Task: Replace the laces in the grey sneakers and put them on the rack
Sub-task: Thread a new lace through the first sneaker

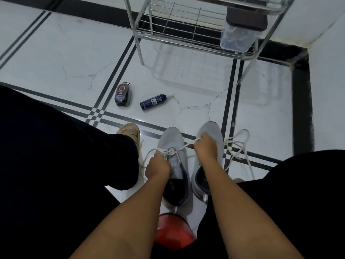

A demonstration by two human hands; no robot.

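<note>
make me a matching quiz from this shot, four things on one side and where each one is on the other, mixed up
Things:
1. dark spray can
2. clear plastic container
3. loose white lace
4. red stool

Places:
A. on the metal rack, lowest shelf
B. on the floor right of the right sneaker
C. lying on the floor tile beside the shoe polish sponge
D. at the bottom, between the forearms

Pairs: 1-C, 2-A, 3-B, 4-D
</note>
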